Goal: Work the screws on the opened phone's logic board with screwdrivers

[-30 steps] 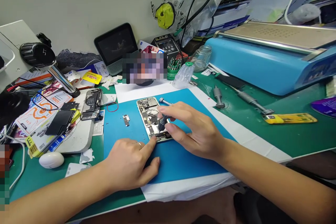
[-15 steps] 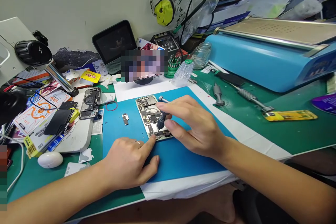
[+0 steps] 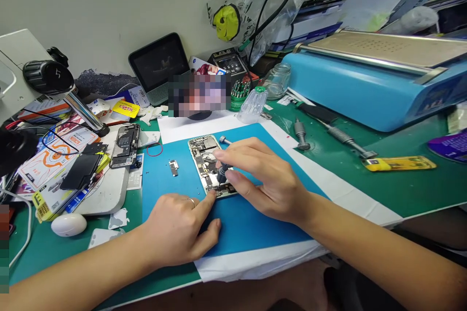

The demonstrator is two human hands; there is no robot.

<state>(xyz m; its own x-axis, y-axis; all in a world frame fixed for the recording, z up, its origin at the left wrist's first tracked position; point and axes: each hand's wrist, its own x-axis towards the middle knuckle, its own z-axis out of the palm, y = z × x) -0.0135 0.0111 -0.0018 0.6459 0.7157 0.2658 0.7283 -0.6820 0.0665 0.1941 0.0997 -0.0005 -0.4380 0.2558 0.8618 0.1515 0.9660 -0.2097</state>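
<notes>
The glossy green tabletop [image 3: 379, 192] carries white paper sheets [image 3: 353, 193], overlaid by 1 flat, rectangular blue mat [image 3: 255, 233]. On the mat lie 1 opened, pale-framed phone [image 3: 199, 163] with exposed circuitry and 1 small, dark-and-silver flat part [image 3: 174, 168]. Directly on the green surface, right of the sheets, are 1 short grey screwdriver [image 3: 300, 134] and 1 large light-blue machine [image 3: 350, 92]; at the left sits 1 glossy white oval object [image 3: 69, 225].

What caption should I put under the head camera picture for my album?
Right hand holds a screwdriver over an opened phone.
</notes>
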